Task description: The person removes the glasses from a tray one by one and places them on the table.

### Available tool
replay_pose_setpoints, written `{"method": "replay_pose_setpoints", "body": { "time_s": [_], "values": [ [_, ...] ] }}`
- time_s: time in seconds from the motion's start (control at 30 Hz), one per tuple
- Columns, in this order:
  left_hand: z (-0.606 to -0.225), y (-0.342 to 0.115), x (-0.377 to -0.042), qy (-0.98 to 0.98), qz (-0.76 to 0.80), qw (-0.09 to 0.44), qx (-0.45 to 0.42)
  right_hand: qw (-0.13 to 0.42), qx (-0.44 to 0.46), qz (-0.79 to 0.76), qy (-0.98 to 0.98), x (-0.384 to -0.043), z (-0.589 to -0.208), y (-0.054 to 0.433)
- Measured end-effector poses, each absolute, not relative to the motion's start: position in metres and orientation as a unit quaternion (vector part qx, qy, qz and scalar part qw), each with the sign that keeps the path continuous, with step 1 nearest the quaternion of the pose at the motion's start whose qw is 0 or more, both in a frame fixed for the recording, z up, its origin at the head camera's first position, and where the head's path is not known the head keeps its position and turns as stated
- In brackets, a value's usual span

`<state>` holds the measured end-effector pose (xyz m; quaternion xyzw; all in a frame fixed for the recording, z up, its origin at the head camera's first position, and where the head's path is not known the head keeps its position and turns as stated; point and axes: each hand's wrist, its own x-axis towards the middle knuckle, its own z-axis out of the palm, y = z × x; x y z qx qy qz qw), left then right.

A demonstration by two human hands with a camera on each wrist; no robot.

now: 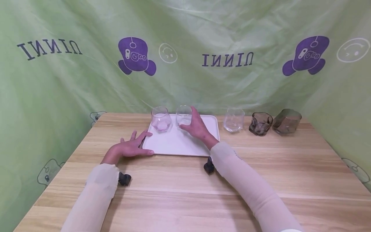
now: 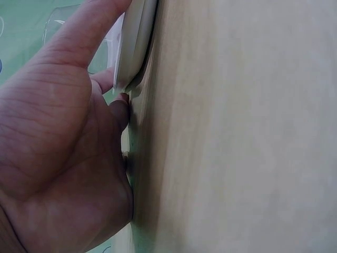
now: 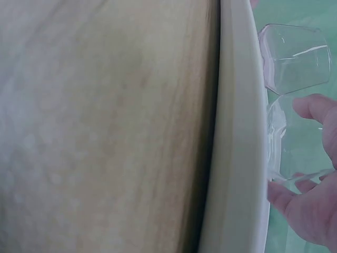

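Note:
A white tray (image 1: 176, 143) lies on the wooden table. Two clear drinking glasses are on it, side by side towards its back. My right hand (image 1: 199, 126) grips one clear glass (image 1: 182, 116), with thumb and fingers on either side of it; this glass (image 3: 275, 139) is upright, its base at the tray in the right wrist view. The other glass (image 1: 160, 120), faintly pink, stands to its left. At the tray's front left corner, my left hand (image 1: 129, 149) has its fingers spread, thumb and a finger touching the rim. Some of its fingers hang outside the tray.
Right of the tray stand a third clear glass (image 1: 233, 120), a dark wavy glass (image 1: 261, 124) and a larger grey-brown glass (image 1: 287, 121), in a row near the table's back edge. Green printed cloth (image 1: 185, 83) hangs behind the table (image 1: 162, 199) and along its sides.

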<state>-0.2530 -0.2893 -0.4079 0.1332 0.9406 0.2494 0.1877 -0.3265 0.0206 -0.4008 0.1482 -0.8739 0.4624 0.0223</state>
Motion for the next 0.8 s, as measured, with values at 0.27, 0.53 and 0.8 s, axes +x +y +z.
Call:
{"method": "replay_pose_setpoints", "body": {
  "time_s": [0.27,0.53,0.8],
  "values": [
    [-0.402,-0.287,-0.2494,0.937,0.254,0.189,0.144,0.028,0.151,0.46,-0.875,-0.3269,-0.4001,0.0204],
    [-0.406,-0.29,-0.2506,0.936,0.259,0.188,0.145,0.033,0.147,0.47,-0.87,-0.3263,-0.4,0.0194],
    [-0.4023,-0.2876,-0.2475,0.939,0.254,0.187,0.139,0.026,0.146,0.468,-0.871,-0.3247,-0.3977,0.0202]
  ]
}}
